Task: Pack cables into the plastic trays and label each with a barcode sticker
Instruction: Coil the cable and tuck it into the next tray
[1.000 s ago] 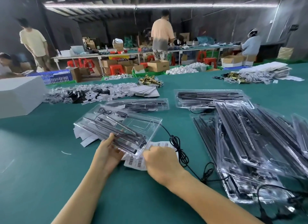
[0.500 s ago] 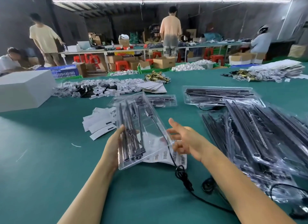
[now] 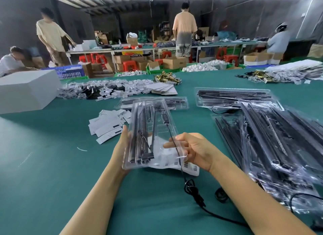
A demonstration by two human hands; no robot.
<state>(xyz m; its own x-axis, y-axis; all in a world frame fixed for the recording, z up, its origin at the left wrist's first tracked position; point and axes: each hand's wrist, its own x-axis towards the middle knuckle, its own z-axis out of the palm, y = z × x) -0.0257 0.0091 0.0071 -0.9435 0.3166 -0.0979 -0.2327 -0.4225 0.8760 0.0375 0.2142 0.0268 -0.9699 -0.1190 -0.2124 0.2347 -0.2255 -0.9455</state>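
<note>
Both hands make the grip on one clear plastic tray (image 3: 150, 129): the left hand (image 3: 122, 147) holds its left long edge, while the right hand (image 3: 194, 150) has closed its fingers (image 3: 170, 144) and thumb on the right edge. Half a second ago that right hand hovered open beside the tray; a second ago the tray lay crosswise, and now it points lengthwise away from the grip, tilted up off the tabletop (image 3: 43, 164). Judging from this, the tray is being steadied so that the loose cable can be tucked in and a sticker applied.

Inside the tray, toward the left hand's side, lie dark slim bars, with a small inline controller farther from the grip. Its black cable (image 3: 192, 189) is not yet packed: it runs out past the right hand's hold and trails in a knotted bundle on the tabletop nearer the person.

Directly under the grip lies a barcode sticker sheet (image 3: 190, 167), partly covered by the tray. Loose white label cards (image 3: 108, 126) lie just beyond the left hand. Right of the grip is a heap of filled trays (image 3: 272, 147), with two more trays beyond the held one.
</note>
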